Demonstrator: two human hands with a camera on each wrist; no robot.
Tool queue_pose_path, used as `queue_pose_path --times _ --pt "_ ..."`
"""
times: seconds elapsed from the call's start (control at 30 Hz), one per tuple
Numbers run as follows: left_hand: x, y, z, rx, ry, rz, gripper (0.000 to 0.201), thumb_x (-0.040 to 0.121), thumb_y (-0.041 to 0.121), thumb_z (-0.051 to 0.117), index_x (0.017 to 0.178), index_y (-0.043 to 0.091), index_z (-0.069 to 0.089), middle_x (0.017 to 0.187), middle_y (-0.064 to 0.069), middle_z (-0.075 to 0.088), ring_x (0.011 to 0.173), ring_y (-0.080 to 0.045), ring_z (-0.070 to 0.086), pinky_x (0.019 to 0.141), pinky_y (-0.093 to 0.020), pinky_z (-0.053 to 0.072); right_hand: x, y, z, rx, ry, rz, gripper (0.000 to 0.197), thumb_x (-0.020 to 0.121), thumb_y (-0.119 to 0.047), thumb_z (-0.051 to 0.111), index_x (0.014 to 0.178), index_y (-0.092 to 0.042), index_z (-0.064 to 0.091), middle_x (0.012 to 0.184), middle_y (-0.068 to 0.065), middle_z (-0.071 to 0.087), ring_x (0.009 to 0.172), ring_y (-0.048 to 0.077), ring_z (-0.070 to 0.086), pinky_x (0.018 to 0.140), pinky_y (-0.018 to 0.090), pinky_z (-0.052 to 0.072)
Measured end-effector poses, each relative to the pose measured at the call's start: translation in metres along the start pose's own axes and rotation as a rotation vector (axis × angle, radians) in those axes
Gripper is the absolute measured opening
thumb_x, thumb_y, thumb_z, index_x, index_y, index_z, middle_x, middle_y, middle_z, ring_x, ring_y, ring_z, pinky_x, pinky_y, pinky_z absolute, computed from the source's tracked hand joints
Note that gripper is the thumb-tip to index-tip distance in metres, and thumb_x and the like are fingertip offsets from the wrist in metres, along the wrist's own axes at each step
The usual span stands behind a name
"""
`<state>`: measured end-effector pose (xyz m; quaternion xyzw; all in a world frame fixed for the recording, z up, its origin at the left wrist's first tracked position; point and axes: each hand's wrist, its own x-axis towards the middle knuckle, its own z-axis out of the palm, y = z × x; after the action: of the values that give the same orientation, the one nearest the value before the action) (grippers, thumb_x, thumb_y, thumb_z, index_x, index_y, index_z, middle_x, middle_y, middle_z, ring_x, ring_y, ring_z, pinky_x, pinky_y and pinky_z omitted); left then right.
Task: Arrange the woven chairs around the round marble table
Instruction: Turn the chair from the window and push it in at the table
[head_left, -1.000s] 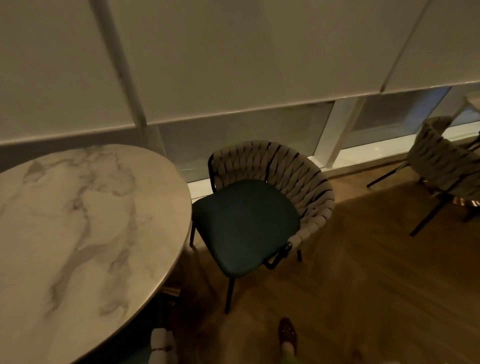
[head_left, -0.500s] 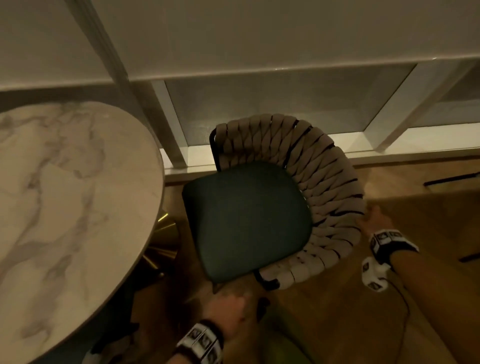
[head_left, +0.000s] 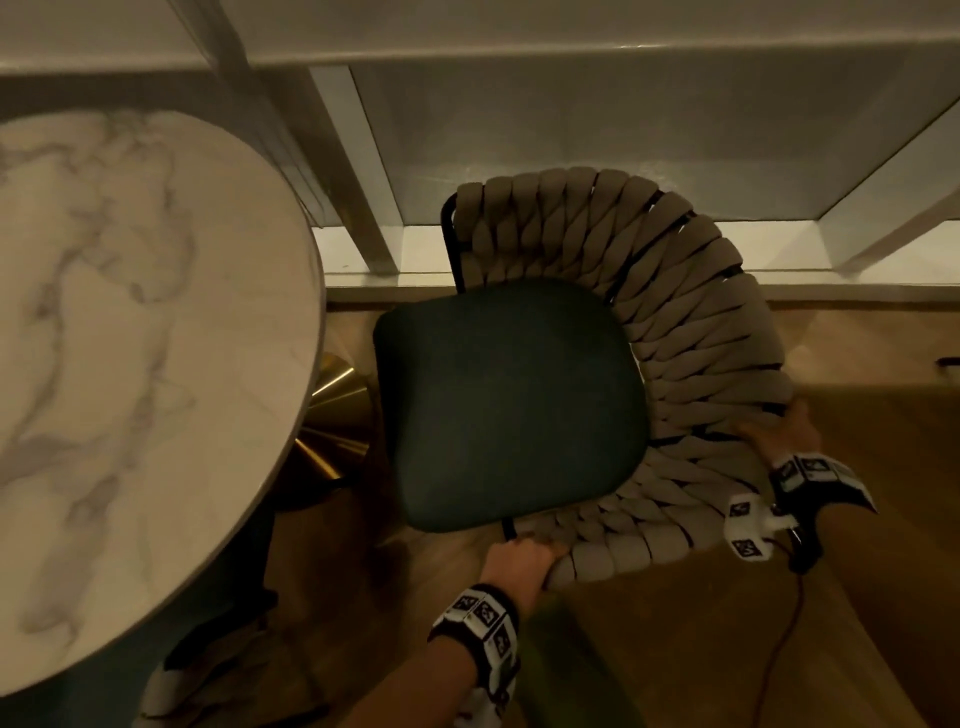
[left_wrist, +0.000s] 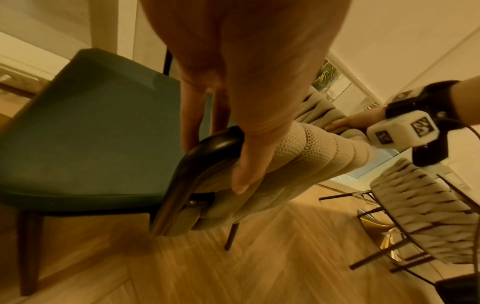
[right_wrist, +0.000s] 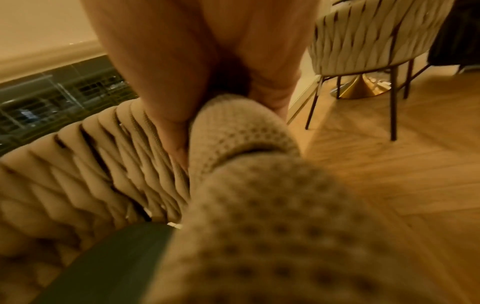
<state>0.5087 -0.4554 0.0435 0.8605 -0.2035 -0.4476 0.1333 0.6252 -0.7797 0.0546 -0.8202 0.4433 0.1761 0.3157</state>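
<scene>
A woven chair (head_left: 691, 332) with beige braided back and dark green seat (head_left: 509, 405) stands right of the round marble table (head_left: 130, 338). My left hand (head_left: 519, 558) grips the near end of its woven rim, where the black frame curves down (left_wrist: 207, 148); thumb and fingers wrap it in the left wrist view (left_wrist: 233, 123). My right hand (head_left: 779, 431) grips the top of the woven back on the right side, fingers curled over the braid (right_wrist: 182, 115). The seat front faces the table.
The table's gold cone base (head_left: 332, 415) shows between table and chair. A window sill and white frame posts (head_left: 363, 171) run close behind the chair. A second woven chair (right_wrist: 363, 37) and another gold base (right_wrist: 361, 88) stand on the wooden floor to the right.
I have come closer over the chair. Both hands, first out of view and then reaching, now hold the chair's woven rim, the left at the near end and the right on the right side.
</scene>
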Motion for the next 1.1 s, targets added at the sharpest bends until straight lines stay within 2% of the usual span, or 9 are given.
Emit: queue_pose_path --times 0.27,0.43,0.53,0.73,0.87,1.1 --pt "-0.019 -0.051 -0.028 0.065 0.132 -0.181 0.046 0.095 0.020 0.047 0.139 0.032 0.041 0.132 -0.009 0.057 0.116 -0.031 0.058 0.095 -0.043 0.049 -0.024 -0.015 0.043 0.108 0.035 -0.015 0.068 0.079 -0.023 0.073 0.133 -0.009 0.033 0.134 0.027 0.049 0.117 0.046 0.051 0.094 0.054 0.047" --pt "-0.018 -0.076 -0.041 0.055 0.180 -0.245 0.050 0.093 0.020 0.052 0.138 0.038 0.041 0.133 -0.005 0.057 0.118 -0.028 0.057 0.097 -0.041 0.049 -0.033 -0.036 0.056 0.141 0.029 -0.011 0.064 0.081 -0.019 0.071 0.132 -0.006 0.034 0.132 0.028 0.050 0.115 0.046 0.052 0.088 0.051 0.048" --pt "-0.017 -0.083 -0.044 0.020 0.218 -0.275 0.053 0.091 0.019 0.054 0.137 0.042 0.041 0.133 -0.003 0.058 0.118 -0.026 0.057 0.098 -0.042 0.049 -0.035 -0.044 0.059 0.160 0.024 -0.018 0.069 0.081 -0.020 0.071 0.135 -0.007 0.032 0.132 0.029 0.050 0.116 0.045 0.052 0.090 0.052 0.048" --pt "-0.021 -0.086 -0.034 -0.005 0.280 -0.281 0.053 0.091 0.014 0.053 0.137 0.039 0.043 0.135 -0.002 0.057 0.120 -0.026 0.055 0.101 -0.040 0.046 -0.044 -0.039 0.061 0.157 0.018 -0.013 0.072 0.081 -0.021 0.072 0.138 -0.009 0.029 0.134 0.029 0.048 0.119 0.046 0.051 0.093 0.053 0.047" --pt "-0.025 -0.090 -0.028 0.006 0.276 -0.276 0.052 0.092 0.013 0.053 0.137 0.038 0.043 0.136 -0.002 0.056 0.121 -0.026 0.054 0.102 -0.041 0.045 -0.049 -0.029 0.062 0.154 0.013 -0.007 0.075 0.081 -0.021 0.072 0.140 -0.008 0.027 0.134 0.029 0.048 0.120 0.046 0.050 0.094 0.053 0.046" --pt "-0.035 -0.089 -0.015 -0.028 0.299 -0.268 0.052 0.092 0.009 0.047 0.133 0.040 0.043 0.133 0.001 0.057 0.117 -0.025 0.058 0.095 -0.042 0.050 -0.061 -0.022 0.064 0.143 0.020 0.006 0.068 0.080 -0.023 0.072 0.132 -0.007 0.032 0.129 0.030 0.051 0.114 0.047 0.053 0.088 0.053 0.049"
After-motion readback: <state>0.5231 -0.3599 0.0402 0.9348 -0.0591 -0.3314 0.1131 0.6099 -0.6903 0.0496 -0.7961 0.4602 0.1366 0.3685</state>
